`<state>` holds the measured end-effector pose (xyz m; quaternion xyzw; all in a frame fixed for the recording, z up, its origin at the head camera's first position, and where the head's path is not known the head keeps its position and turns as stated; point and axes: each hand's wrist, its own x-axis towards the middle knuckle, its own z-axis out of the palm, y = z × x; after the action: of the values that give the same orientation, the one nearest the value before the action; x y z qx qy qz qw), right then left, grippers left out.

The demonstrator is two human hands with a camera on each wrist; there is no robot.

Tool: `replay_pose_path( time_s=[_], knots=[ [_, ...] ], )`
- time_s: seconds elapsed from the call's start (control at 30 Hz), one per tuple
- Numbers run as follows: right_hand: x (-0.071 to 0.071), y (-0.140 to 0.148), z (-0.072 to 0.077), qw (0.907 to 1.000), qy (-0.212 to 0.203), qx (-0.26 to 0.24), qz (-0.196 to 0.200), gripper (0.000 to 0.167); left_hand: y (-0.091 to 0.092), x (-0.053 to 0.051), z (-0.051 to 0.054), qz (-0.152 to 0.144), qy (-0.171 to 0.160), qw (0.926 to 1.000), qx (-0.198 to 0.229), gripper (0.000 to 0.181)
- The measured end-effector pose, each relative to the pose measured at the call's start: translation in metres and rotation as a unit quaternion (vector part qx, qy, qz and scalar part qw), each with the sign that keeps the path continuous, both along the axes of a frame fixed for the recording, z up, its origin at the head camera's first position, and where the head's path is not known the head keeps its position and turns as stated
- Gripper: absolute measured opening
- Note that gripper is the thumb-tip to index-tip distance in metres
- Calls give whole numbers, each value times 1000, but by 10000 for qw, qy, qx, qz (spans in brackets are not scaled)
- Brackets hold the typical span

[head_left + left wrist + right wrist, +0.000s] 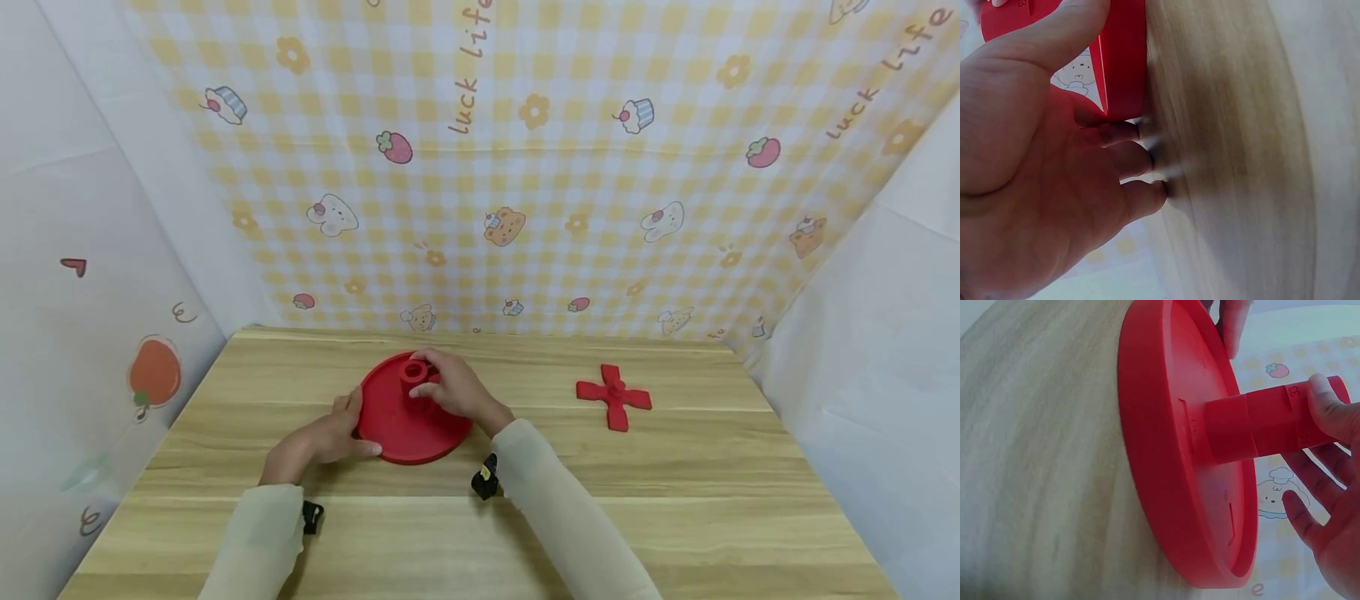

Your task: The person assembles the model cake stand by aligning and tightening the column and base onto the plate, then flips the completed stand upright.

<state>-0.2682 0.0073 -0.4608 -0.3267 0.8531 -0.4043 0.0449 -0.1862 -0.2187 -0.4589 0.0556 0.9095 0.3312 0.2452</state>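
One right hand pinches the upper end of a hollow, smooth red cylinder between thumb and fingers; its seamed sides stand upright below the grip, at the middle of one round, raised-rimmed red dish. One left hand, thumb and fingers spread, touches the dish's left and near edge. Well apart to the right lies one flat red cross with four flared arms and a raised hub, on the streaky wood-grain tabletop.
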Motion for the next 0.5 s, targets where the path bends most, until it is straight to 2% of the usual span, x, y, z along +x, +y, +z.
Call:
replay_pose_path(
  time_s=[0.1, 0.27, 0.5],
  knots=[
    [3, -3, -1, 9999, 8, 77, -94, 42, -1, 2, 0, 18, -14, 10000, -84, 116],
    [5, -4, -2, 9994, -206, 28, -270, 48, 0, 2, -1, 14, 13, 10000, -26, 113],
    [2, 5, 1, 9976, -683, 114, -92, 62, 0, 0, 1, -74, -8, 10000, 48, 114]
  ],
)
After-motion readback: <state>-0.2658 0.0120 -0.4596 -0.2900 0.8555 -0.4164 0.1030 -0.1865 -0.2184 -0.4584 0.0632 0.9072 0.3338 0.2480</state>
